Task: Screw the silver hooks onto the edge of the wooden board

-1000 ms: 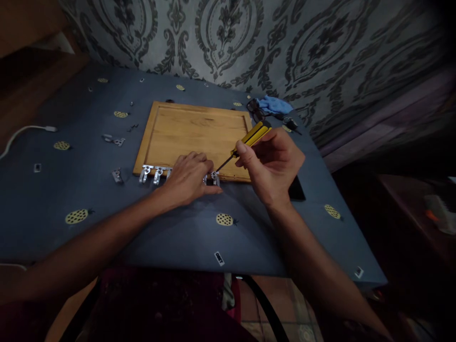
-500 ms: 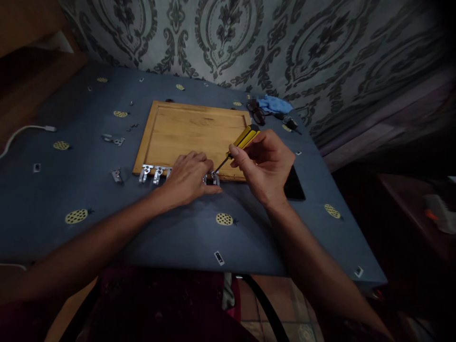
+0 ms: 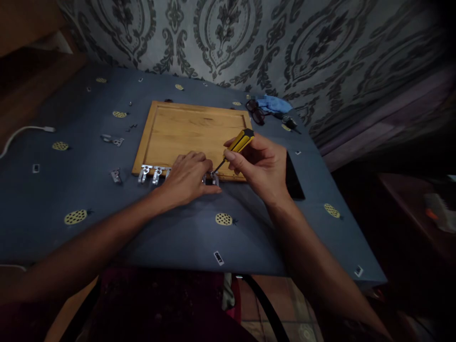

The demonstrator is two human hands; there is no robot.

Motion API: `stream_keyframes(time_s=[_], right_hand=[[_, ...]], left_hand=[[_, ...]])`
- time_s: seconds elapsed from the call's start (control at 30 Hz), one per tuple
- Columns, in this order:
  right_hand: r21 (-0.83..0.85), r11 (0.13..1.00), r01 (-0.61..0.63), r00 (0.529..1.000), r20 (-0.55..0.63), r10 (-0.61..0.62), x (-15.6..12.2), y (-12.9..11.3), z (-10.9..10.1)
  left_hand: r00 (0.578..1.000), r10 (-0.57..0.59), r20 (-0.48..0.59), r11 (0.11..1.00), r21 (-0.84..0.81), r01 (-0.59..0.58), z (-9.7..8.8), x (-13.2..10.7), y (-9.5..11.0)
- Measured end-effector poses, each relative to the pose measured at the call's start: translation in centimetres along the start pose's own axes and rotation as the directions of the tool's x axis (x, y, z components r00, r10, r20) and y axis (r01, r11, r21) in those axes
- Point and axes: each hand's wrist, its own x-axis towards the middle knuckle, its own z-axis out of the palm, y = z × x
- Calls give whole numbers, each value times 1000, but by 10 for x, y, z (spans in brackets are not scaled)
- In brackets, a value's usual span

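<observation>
A wooden panel (image 3: 199,128) with a raised frame lies flat. Metal hinges (image 3: 143,174) are lined up along its near edge. My left hand (image 3: 188,178) is over that edge, fingers on the wood and thumb in front, closed about a metal hinge (image 3: 215,178) at its right; part of the row is hidden under the hand. In my right hand (image 3: 265,166) is a screwdriver (image 3: 240,141) with a yellow and black handle, pinched by thumb and fingers. Its shaft slants down left, the tip at that hinge.
Left of the panel lie two loose hinges (image 3: 116,175), small screws (image 3: 131,128) and a white cable (image 3: 28,129). Glasses (image 3: 257,113), a blue cloth (image 3: 274,103) and keys (image 3: 290,122) sit at the back right. A black flat device (image 3: 294,178) is partly behind my right hand.
My right hand has shifted slightly left and down, its fingers now further round the screwdriver handle, which has turned. The left hand stays in place.
</observation>
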Motion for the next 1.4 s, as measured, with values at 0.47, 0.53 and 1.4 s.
stream_keyframes(time_s=[0.47, 0.53, 1.4], right_hand=[[-126, 981, 145, 988, 71, -137, -5, 4, -1], [-149, 974, 171, 983, 92, -159, -4, 3, -3], [-161, 981, 106, 967, -212, -140, -8, 22, 4]], left_hand=[[1000, -7, -6, 998, -59, 7, 3, 0, -2], [1000, -12, -5, 998, -60, 11, 3, 0, -2], [1000, -3, 9, 1000, -4, 3, -1, 0, 0]])
